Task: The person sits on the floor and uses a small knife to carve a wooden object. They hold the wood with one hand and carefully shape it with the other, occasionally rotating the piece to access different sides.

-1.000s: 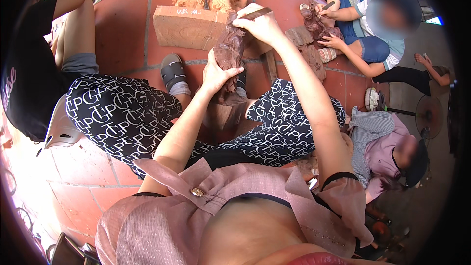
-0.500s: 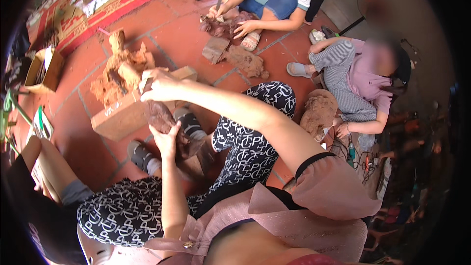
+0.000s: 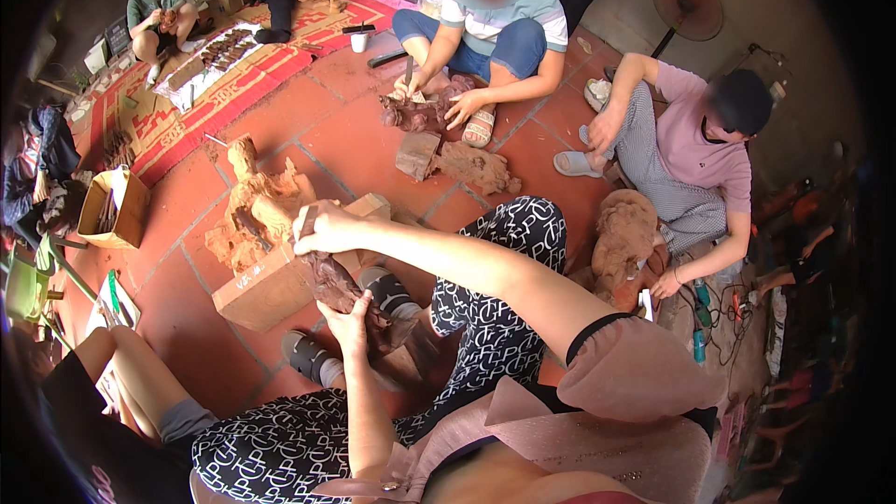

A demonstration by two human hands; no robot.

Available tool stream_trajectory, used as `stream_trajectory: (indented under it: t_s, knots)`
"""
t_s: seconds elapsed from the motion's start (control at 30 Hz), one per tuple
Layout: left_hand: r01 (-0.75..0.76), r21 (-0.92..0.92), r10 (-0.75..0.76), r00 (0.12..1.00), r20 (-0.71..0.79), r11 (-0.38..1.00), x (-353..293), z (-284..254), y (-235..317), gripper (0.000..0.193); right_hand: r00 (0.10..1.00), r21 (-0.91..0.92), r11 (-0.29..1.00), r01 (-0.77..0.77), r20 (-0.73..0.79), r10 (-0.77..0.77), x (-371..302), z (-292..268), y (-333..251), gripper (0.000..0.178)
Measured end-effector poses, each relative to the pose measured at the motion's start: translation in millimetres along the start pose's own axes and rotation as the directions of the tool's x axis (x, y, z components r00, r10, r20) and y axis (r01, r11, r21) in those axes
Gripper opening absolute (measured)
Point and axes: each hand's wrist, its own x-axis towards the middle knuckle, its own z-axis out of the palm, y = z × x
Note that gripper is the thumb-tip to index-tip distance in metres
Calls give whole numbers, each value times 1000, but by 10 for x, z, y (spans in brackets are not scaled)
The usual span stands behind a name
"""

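A dark reddish-brown carved wood piece (image 3: 329, 282) slants between my knees, its lower part running down into shadow. My left hand (image 3: 347, 321) grips it partway along, fingers wrapped around its side. At its upper end my right hand (image 3: 327, 228) is closed, pressed against the wood. A small brownish edge shows between those fingers, but what it belongs to I cannot make out. Just beyond my hands lies a squared wooden beam (image 3: 266, 287). An orange-brown carved figure (image 3: 252, 189) stands behind it.
Across the tiles, a person carves a dark wood sculpture (image 3: 425, 112); rough wood blocks (image 3: 476, 168) lie before them. Another person sits at right by a brown carving (image 3: 623, 233), with cables and tools nearby. A cardboard box (image 3: 117, 210) stands left, near a red mat (image 3: 219, 98).
The view has tilted up, showing more of the far mat and people. My hands keep their hold on the carved piece. The person at right has raised one arm to the knee.
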Motion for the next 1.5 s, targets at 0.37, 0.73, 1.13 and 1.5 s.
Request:
stream_trajectory:
  t_s: [0.37,0.73,1.13,1.5]
  knots:
    - [-37,26,36,999,24,999,-20,65,35,91,938,-182,962,204,-246,-246,-12,52,144,25]
    - [-15,-57,18,999,44,998,-57,80,0,92,981,-184,980,-79,-190,43,29,102,118,27]
    - [52,47,-57,992,110,998,-62,-111,84,96,821,171,975,142,-571,-19,-648,218,148,16]
    - [33,178,-9,991,-136,983,421,-208,522,82,850,668,740,83,-434,297,-791,69,-75,14]
